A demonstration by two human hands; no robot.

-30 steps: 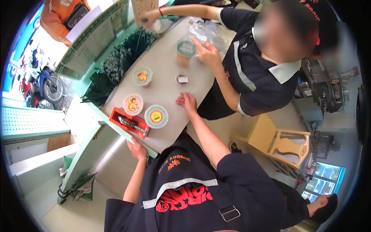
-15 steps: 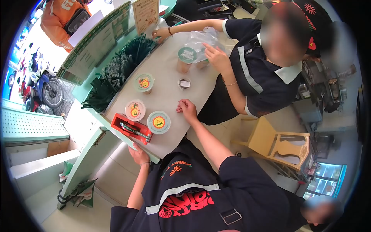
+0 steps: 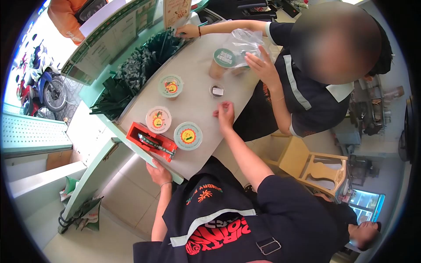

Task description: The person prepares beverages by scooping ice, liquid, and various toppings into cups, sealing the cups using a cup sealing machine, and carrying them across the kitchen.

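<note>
My left hand (image 3: 159,172) is at the near edge of the counter (image 3: 177,177), its fingers curled on the rim beside a red tape dispenser (image 3: 151,142) with printed tape. Over the counter top, my right hand (image 3: 225,115) is loosely closed, with nothing visible in it. A small lidded cup with a white label (image 3: 216,91) sits just beyond its fingers. Three sealed cups stand to its left: a green-rimmed cup (image 3: 188,136), a pink-rimmed cup (image 3: 158,119) and a pale green cup (image 3: 170,86).
Across the counter, a co-worker's hand (image 3: 263,65) is by a clear plastic bag (image 3: 243,41) and a tall green-lidded cup (image 3: 224,59). Their other hand (image 3: 187,31) touches the planter side. Dark green plants (image 3: 140,70) line the counter's left. A wooden chair (image 3: 302,160) stands at right.
The view has shifted slightly, so the counter items appear a little further right. My right hand stays near the small cup, and my left hand remains at the counter edge.
</note>
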